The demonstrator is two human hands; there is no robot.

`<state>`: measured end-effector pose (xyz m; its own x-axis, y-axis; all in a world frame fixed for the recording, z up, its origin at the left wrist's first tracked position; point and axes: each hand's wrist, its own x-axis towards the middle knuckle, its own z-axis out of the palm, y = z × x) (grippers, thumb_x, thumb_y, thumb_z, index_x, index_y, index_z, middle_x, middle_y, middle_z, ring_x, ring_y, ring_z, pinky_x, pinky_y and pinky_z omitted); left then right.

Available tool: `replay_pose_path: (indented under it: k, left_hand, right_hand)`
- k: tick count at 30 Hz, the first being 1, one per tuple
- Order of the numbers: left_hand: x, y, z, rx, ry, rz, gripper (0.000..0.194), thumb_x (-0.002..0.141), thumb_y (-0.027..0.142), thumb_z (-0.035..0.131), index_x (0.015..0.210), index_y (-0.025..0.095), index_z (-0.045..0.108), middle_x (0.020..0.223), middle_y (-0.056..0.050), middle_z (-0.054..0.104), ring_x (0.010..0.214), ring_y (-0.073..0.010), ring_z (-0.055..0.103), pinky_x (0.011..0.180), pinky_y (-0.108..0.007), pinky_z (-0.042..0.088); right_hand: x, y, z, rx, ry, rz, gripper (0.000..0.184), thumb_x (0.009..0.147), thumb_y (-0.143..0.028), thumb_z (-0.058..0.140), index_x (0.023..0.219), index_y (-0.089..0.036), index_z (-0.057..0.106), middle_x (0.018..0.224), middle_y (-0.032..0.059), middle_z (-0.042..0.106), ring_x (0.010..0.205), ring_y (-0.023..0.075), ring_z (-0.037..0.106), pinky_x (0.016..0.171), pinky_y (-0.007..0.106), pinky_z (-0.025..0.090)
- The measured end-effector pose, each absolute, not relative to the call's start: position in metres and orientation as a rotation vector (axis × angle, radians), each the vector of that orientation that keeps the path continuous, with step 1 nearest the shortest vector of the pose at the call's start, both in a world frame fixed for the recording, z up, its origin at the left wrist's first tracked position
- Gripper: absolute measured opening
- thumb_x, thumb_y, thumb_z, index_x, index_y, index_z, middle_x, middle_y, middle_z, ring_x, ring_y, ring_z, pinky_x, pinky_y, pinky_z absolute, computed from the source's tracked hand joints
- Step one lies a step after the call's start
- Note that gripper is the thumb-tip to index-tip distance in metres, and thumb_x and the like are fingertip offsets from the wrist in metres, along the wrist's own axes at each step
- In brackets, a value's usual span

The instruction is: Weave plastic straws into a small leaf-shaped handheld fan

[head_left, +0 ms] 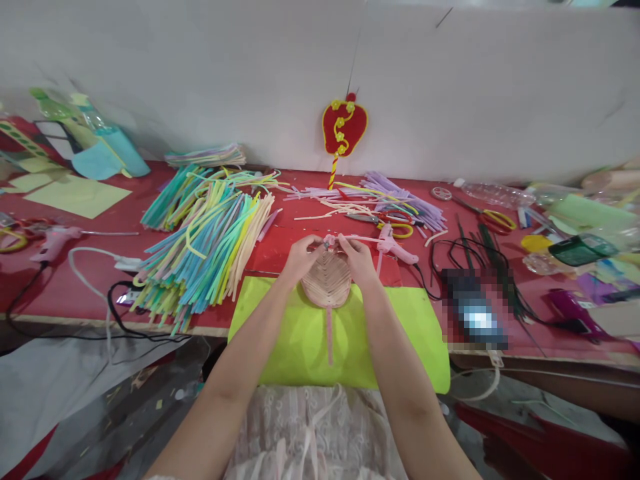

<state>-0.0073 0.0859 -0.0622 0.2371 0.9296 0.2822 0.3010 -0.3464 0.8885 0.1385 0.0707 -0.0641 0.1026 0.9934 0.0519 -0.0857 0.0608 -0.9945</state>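
Across the red desk, a lime mat reaches past the near edge toward the person, with a heap of fuzzy stems to its left. Over the mat's far part is the pink fan, its handle pointing back at the person; whether it rests or is lifted, I can't tell from here. I'd guess it is light, soft and bendy, hardly slippery, easily pushed out of shape, so best taken by the rim or the handle. The left hand and right hand flank its far end, each grip pinched nearly closed on it, the fan's body lying between them and nearer the person. A small pink bit sits right between the grips.
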Motion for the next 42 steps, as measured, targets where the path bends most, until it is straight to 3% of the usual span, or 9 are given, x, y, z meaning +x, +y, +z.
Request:
replay_pose_path:
  k: [11, 16, 22, 27, 42]
  left_hand:
    - [-0.008, 0.083, -0.058, 1.796, 1.159, 1.160, 0.018, 0.081, 0.030, 0.048, 0.083, 0.017, 0.060, 0.085, -0.002, 0.065, 0.082, -0.0127, 0.059, 0.076, -0.023, 0.044]
    - [-0.007, 0.082, -0.057, 1.774, 1.198, 1.178, 0.016, 0.080, 0.029, 0.049, 0.082, 0.017, 0.059, 0.084, -0.002, 0.064, 0.081, -0.0129, 0.059, 0.076, -0.024, 0.045]
    - [-0.008, 0.082, -0.056, 1.766, 1.191, 1.174, 0.028, 0.083, 0.037, 0.042, 0.076, 0.015, 0.058, 0.076, -0.002, 0.063, 0.074, -0.0120, 0.058, 0.070, -0.022, 0.044]
    - [-0.008, 0.081, -0.057, 1.794, 1.194, 1.155, 0.021, 0.078, 0.036, 0.052, 0.078, 0.017, 0.059, 0.080, -0.002, 0.064, 0.077, -0.0127, 0.059, 0.073, -0.024, 0.044]
    - [-0.007, 0.085, -0.064, 1.878, 1.185, 1.152, 0.015, 0.080, 0.028, 0.050, 0.084, 0.017, 0.060, 0.085, -0.003, 0.065, 0.080, -0.0133, 0.059, 0.075, -0.026, 0.045]
  right_hand:
    - [0.141, 0.070, -0.064, -1.160, -1.238, 1.062, 0.027, 0.066, -0.044, 0.063, 0.070, -0.017, 0.065, 0.067, 0.0011, 0.061, 0.061, 0.0116, 0.054, 0.062, 0.026, 0.044]
    - [0.141, 0.071, -0.065, -1.198, -1.213, 1.016, 0.030, 0.065, -0.046, 0.063, 0.075, -0.017, 0.064, 0.071, 0.0015, 0.063, 0.063, 0.0116, 0.054, 0.062, 0.025, 0.044]
    - [0.141, 0.074, -0.069, -1.216, -1.202, 0.979, 0.032, 0.065, -0.049, 0.062, 0.071, -0.017, 0.063, 0.066, 0.0008, 0.061, 0.058, 0.0108, 0.052, 0.058, 0.025, 0.044]
    - [0.141, 0.073, -0.068, -1.232, -1.233, 0.970, 0.032, 0.065, -0.049, 0.062, 0.071, -0.017, 0.062, 0.068, 0.0017, 0.062, 0.062, 0.0122, 0.054, 0.059, 0.025, 0.044]
    - [0.145, 0.077, -0.074, -1.262, -1.165, 0.881, 0.036, 0.065, -0.053, 0.060, 0.071, -0.017, 0.061, 0.065, 0.0009, 0.060, 0.060, 0.0122, 0.053, 0.059, 0.025, 0.043]
